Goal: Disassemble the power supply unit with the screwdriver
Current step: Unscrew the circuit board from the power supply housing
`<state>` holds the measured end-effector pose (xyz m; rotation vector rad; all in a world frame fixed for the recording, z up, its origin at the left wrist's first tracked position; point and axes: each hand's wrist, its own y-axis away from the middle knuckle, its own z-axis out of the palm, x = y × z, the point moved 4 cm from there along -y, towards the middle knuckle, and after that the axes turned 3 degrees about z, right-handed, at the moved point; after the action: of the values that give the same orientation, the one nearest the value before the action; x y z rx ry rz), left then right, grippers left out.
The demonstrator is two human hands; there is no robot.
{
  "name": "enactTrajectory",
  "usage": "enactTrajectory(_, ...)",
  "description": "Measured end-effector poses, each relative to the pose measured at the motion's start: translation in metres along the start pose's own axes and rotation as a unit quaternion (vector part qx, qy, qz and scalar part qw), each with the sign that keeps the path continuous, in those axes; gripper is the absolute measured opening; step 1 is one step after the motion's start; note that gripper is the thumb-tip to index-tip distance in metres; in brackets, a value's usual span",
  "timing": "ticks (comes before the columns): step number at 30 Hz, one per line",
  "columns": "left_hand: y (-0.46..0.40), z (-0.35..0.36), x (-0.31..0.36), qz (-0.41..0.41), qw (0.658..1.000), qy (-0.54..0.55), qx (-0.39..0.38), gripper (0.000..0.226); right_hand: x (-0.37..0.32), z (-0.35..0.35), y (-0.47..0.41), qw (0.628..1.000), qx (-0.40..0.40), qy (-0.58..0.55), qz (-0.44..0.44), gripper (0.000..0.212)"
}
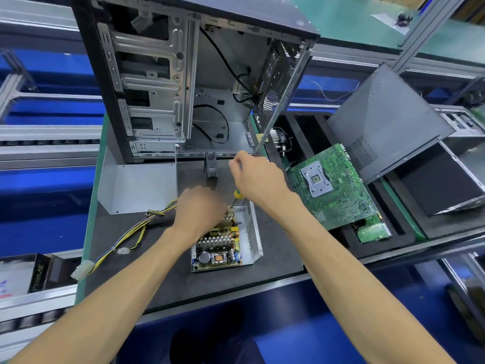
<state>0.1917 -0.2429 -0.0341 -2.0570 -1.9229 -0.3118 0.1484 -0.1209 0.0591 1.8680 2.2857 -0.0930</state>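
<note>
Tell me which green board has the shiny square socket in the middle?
The big motherboard, leaning on the black foam tray at the right. The smaller green board peeking out beneath its lower corner shows no socket, and the power supply board is tan.

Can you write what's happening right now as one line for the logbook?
step: unscrewing | right hand: grips screwdriver | left hand: rests on power supply unit | lid: off

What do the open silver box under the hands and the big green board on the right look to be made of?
The open silver power supply box looks like thin bare sheet metal: dull grey shine, folded edges, perforated wall. The large green circuit board looks like rigid lacquered laminate with a metal socket frame, probably fibreglass.
</note>
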Motion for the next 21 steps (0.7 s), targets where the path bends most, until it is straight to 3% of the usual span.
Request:
enactTrajectory(5, 0.000, 0.000, -0.001, -0.004, 1.000, -0.003, 0.002, 0.026, -0.002, -0.001, 0.004, 0.999, 0.014, 0.013, -0.050, 0.045)
enactTrajectory(10, -0.001, 0.003, -0.002, -0.004, 1.000, 0.000, 0.004, 0.027, 0.012, 0.001, -0.006, 1.000, 0.005, -0.014, -0.012, 0.029)
enactTrajectory(14, -0.001, 0.003, -0.002, -0.003, 1.000, 0.002, 0.011, 0.027, 0.012, -0.001, -0.003, 0.997, 0.005, -0.033, -0.067, 0.042)
enactTrajectory(18, -0.001, 0.004, -0.003, -0.003, 1.000, 0.006, 0.019, 0.026, 0.021, 0.001, -0.009, 0.999, 0.017, -0.044, -0.017, 0.029)
enactTrajectory(21, -0.001, 0.004, -0.003, -0.002, 1.000, 0.009, 0.019, 0.026, 0.020, 0.001, -0.011, 0.998, 0.001, -0.047, -0.030, 0.041)
